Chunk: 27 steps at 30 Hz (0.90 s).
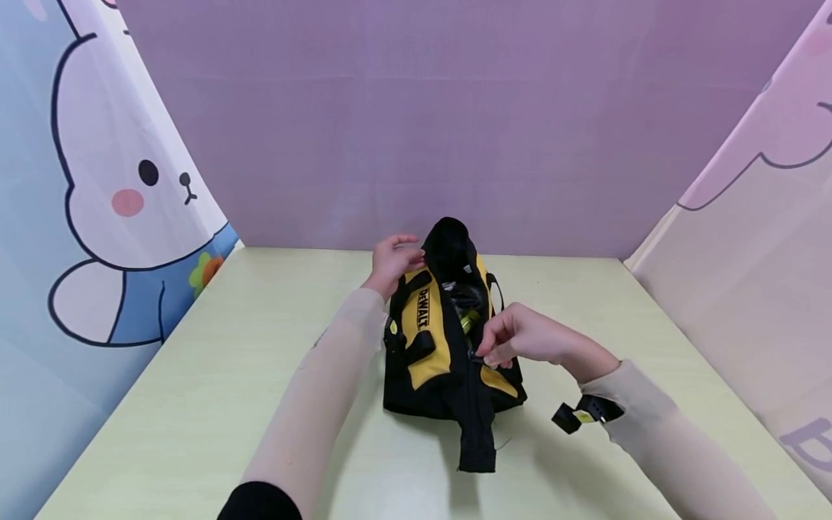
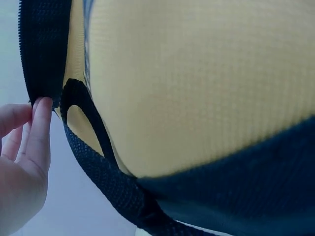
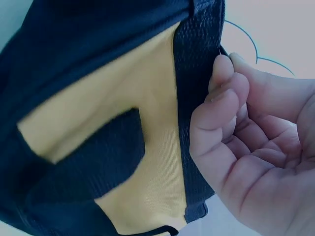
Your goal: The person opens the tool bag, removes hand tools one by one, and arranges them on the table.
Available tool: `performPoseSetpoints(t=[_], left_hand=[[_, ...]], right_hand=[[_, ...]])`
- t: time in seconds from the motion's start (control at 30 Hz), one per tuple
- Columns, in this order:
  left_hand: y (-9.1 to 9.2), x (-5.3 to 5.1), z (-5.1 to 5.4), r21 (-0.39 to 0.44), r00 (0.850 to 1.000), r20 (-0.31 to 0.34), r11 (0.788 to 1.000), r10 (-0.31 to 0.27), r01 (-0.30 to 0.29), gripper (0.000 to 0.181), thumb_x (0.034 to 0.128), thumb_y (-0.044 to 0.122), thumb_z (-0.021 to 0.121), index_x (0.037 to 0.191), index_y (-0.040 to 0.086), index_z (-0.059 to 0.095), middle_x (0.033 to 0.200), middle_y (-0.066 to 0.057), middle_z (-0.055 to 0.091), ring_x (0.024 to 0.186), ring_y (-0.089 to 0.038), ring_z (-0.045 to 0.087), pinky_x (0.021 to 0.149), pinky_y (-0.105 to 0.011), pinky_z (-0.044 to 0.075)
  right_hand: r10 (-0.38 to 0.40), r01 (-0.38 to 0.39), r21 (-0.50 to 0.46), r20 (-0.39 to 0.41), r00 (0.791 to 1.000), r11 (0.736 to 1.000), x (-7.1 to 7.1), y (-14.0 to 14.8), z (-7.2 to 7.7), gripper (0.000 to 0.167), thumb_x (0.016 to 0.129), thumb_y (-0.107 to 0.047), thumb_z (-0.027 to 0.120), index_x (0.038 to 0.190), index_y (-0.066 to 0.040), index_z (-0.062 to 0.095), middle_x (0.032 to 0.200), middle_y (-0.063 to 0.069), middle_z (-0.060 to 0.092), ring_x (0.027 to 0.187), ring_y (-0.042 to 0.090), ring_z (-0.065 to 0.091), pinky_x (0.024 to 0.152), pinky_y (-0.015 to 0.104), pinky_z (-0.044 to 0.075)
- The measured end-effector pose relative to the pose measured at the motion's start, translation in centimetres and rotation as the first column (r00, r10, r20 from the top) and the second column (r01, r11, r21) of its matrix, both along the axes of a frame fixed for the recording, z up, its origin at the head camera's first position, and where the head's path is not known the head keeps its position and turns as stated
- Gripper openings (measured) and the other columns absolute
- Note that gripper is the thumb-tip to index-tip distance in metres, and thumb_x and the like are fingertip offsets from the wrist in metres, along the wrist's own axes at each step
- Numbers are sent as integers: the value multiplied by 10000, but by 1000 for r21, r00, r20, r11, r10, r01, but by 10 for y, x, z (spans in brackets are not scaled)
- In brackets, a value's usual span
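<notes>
A black and yellow bag (image 1: 425,361) lies on the table, its zip opening parted, with dark and yellow-green items (image 1: 469,318) inside. My left hand (image 1: 394,263) is at the bag's far left edge; in the left wrist view the thumb and fingers of that hand (image 2: 27,157) pinch the black zip edge (image 2: 44,54). Near the close end of the opening, my right hand (image 1: 523,336) pinches the small dark zip pull (image 1: 476,356). The right wrist view shows the right hand (image 3: 251,142) with curled fingers beside the black strip (image 3: 197,64); the pull is mostly hidden there.
The pale table (image 1: 292,310) extends around the bag, with a purple backdrop (image 1: 403,130) behind it. Printed cloth panels stand at the left (image 1: 110,217) and right (image 1: 747,253). A black strap end (image 1: 477,448) sticks out toward the front.
</notes>
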<state>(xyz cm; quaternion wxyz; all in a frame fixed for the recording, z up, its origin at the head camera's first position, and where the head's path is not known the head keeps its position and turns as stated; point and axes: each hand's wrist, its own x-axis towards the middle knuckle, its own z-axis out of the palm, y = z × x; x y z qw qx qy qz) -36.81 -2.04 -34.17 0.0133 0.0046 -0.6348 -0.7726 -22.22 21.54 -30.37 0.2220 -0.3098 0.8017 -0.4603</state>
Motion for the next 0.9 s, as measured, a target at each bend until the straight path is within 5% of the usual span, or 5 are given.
performPoseSetpoints(t=[0.47, 0.9], left_hand=[[-4, 0, 0, -22, 1000, -1, 1000, 13, -13, 229, 905, -63, 661, 1126, -16, 625, 950, -157, 669, 782, -188, 678, 771, -325, 596], [-4, 1, -1, -60, 999, -24, 997, 38, -39, 275, 913, -45, 669, 1179, -78, 608, 1001, -164, 672, 818, -198, 681, 757, -301, 596]], right_hand=[[136, -136, -2, -20, 990, 991, 22, -3, -2, 63, 812, 133, 670, 835, 87, 707, 767, 75, 702, 603, 81, 590, 536, 229, 504], [155, -153, 34, -34, 987, 988, 41, -8, 1, 105, 797, 149, 657, 815, 63, 714, 778, 45, 719, 619, 44, 582, 542, 198, 469]])
